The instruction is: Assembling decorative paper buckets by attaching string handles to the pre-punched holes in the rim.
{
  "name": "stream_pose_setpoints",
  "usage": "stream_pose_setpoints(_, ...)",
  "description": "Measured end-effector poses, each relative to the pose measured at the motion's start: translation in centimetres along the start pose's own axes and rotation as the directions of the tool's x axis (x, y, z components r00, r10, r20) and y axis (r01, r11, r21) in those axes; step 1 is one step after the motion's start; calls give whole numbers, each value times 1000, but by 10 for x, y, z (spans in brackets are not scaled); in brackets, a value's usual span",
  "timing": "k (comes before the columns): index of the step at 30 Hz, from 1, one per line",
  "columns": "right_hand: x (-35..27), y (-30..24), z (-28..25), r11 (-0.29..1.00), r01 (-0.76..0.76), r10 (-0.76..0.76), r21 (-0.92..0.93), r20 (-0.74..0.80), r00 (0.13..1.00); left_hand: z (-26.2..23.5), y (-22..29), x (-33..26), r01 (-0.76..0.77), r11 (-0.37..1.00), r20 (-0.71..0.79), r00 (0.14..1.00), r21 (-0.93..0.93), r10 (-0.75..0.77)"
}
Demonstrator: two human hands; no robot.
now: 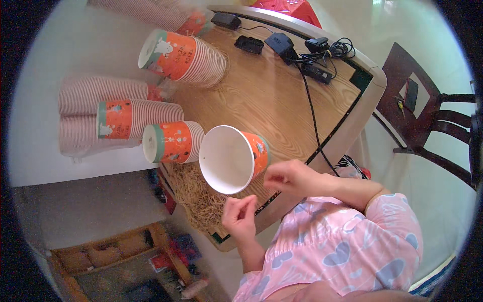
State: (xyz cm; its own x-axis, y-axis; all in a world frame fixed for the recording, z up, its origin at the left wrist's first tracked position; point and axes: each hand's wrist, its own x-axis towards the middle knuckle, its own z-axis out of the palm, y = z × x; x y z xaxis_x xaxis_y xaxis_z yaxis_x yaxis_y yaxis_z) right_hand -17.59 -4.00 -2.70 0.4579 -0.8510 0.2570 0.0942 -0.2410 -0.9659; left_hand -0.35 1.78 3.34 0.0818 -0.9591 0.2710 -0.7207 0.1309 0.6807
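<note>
Table, wood-grain top with pale rounded rim, beneath the open cup. Bench, wooden, partly in view, below and left of the open cup. Chair, dark wood with slatted back, well to the right of the open cup. Stacks of nested cups, six, all left or upper left of the open cup: three in clear wrap, one at the top and two at the far left; three with orange and green printed ends, one tall, one long, one short, the last just beside the open cup. Straw, tan, loose heap, directly below and left of the open cup. Open cup, single, orange side, white inside, on the table with its mouth toward the camera. Right hand, fingers curled inward, near the lower right side of the open cup; contact cannot be told. Left hand, thumb and fingers drawn together, just below the open cup's rim; whether either hand pinches something thin cannot be told. Power adapters, black, corded, above and right of the open cup. Flat black object, on the chair, far right of the open cup.
</note>
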Motion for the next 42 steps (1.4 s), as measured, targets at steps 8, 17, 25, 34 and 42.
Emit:
stream_pose_setpoints(8, 4, 28, 6, 966, 158, -223, -204, -354, 908, 21, 2, 50, -135, 991, 200, 971, 18, 128)
stream_pose_setpoints(17, 5, 33, 9, 981, 154, -181, -116, -275, 944, 29, -5, 51, 46, 988, 156, 988, -148, -23)
stream_pose_setpoints(25, 8, 33, 9, 977, 170, -199, -131, -251, 947, 27, -15, 53, 13, 986, 126, 992, -165, 8)
stream_pose_setpoints(34, 9, 27, 7, 989, 126, -141, -79, -224, 964, 25, -18, 55, 193, 936, 158, 976, -295, -152)
stream_pose_setpoints(42, 9, 31, 8, 979, 165, -191, -123, -235, 953, 25, -17, 55, 238, 921, 151, 968, -308, -200)
